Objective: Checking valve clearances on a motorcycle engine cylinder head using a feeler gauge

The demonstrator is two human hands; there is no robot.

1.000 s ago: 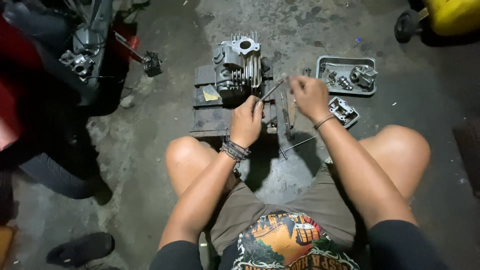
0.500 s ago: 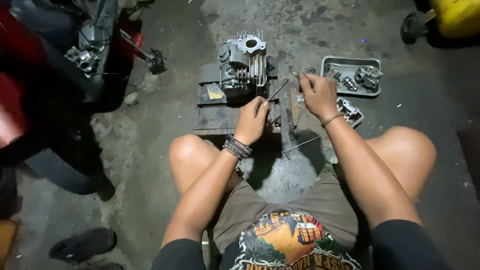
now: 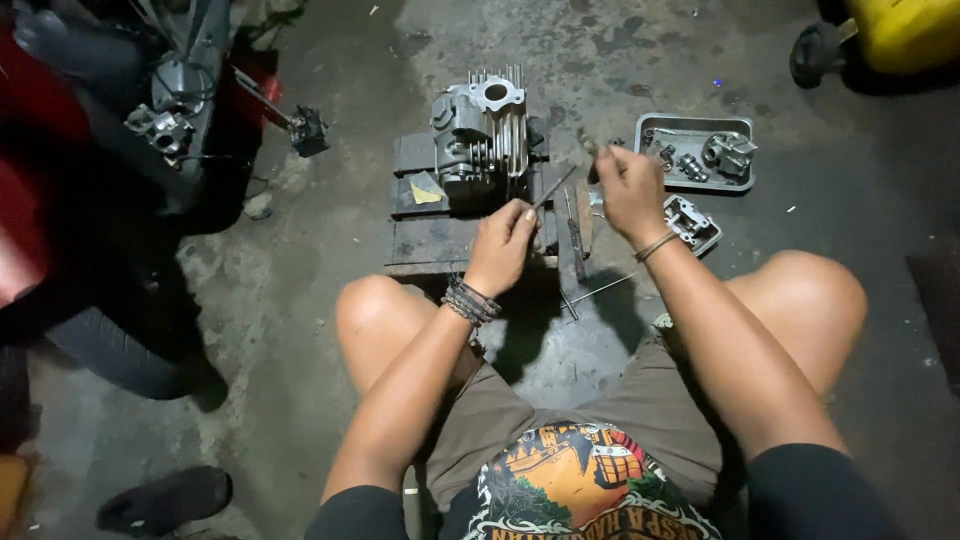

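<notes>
Rod (image 3: 553,187), thin and metal, slants from the left hand (image 3: 503,247), pinched there at its lower end, up beside the finned engine cylinder (image 3: 483,140) on the dark block (image 3: 430,235). It looks light, stiff and slick with oil, best taken near mid-length. Right hand (image 3: 630,190) is clenched near the grey tray (image 3: 745,183) of small parts; what it grips is too small to tell, as is where the rod's tip ends

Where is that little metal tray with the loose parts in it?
The metal tray sits on the concrete floor toward the upper right of the head view, just beyond the right hand and right of the finned engine part on the wooden block.
</notes>
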